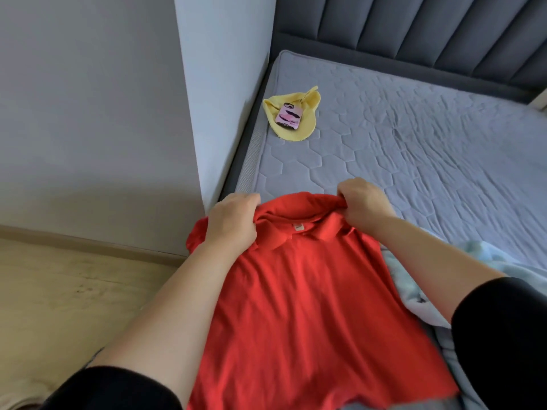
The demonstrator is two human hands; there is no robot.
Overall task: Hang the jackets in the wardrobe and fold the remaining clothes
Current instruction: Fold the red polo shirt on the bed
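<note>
Left hand (231,220) and right hand (362,202) each pinching shirt (310,291) at a shoulder, collar (299,229) between them (soft, light, floppy); shoulders likely the best hold.

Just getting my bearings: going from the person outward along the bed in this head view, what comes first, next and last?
The red shirt, its collar gripped by the left hand and right hand → mattress → yellow cloth with a phone on it → headboard.

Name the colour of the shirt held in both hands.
Red shirt, seen in the head view.
</note>
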